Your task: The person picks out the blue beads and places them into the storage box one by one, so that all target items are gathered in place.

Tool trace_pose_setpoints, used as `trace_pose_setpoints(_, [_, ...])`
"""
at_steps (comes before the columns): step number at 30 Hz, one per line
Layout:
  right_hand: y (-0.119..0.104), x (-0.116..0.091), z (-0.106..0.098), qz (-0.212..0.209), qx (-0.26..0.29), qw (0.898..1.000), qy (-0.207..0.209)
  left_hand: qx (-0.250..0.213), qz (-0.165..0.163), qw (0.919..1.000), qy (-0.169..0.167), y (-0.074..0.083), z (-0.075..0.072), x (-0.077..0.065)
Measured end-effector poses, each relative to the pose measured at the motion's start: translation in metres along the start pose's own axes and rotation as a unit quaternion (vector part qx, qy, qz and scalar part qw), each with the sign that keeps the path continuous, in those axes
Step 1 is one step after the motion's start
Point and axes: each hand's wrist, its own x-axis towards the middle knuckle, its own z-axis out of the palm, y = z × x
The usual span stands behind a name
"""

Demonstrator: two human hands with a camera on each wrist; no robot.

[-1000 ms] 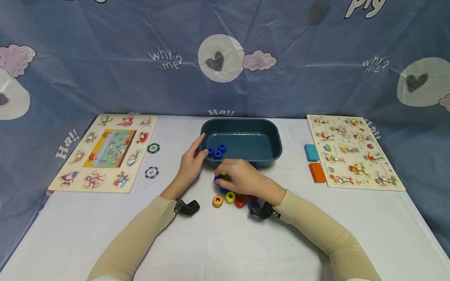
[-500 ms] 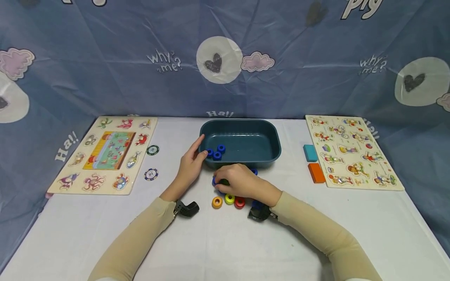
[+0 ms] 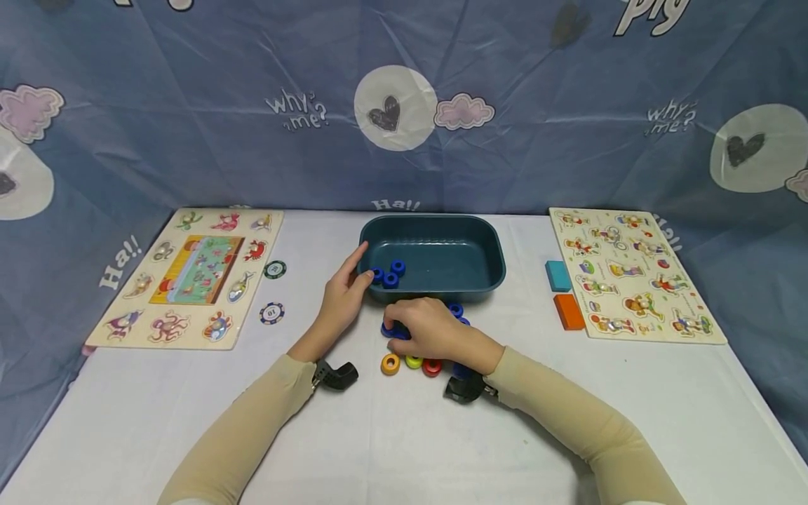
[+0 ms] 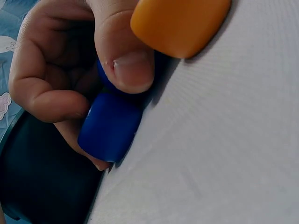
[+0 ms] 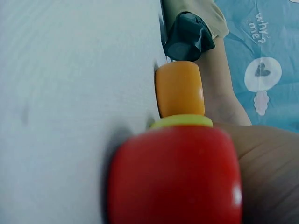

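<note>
My left hand (image 3: 341, 296) rests at the left end of a dark teal tray (image 3: 435, 289), fingers extended and thumb at the rim. Three blue beads (image 3: 391, 280) lie inside, near that thumb. In front of the tray, my right hand (image 3: 426, 328) reaches low into a group of beads, fingers and thumb bent around a blue bead (image 4: 110, 127). Behind its thumb, another blue bead is partly hidden in the left wrist view. An orange bead (image 3: 390, 364), a yellow bead (image 3: 414, 362) and a red bead (image 3: 432, 367) sit in a row just nearer than this hand.
More blue beads (image 3: 455, 309) show beyond the right hand. Wooden picture puzzles stand at left (image 3: 189, 280) and right (image 3: 637, 280). Two poker chips (image 3: 272, 313) lie beside the left puzzle, a teal block (image 3: 558, 275) and an orange block (image 3: 569, 312) beside the right one.
My right hand has shifted slightly toward me over the beads, uncovering blue ones near the tray. Its fingers have spread a little from the thumb. The left hand stays at the tray.
</note>
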Motion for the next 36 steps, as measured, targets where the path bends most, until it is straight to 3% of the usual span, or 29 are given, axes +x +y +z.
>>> trace_pose_setpoints(24, [0.001,0.001,-0.001,-0.014,0.034,0.999,0.035,-0.002,0.003,1.0000,-0.001,-0.001,0.000,0.000])
trace_pose_setpoints(30, [-0.003,0.009,-0.039,-0.063,0.093,0.990,0.086,0.003,0.000,1.0000,0.003,-0.002,0.000,0.000])
trace_pose_setpoints(32, [0.001,0.015,-0.056,-0.049,0.099,0.988,0.109,0.001,-0.003,1.0000,0.001,-0.002,0.000,0.001])
trace_pose_setpoints(36, [0.015,0.027,-0.080,0.020,0.126,0.984,0.128,-0.002,-0.007,1.0000,-0.001,-0.001,0.000,0.001])
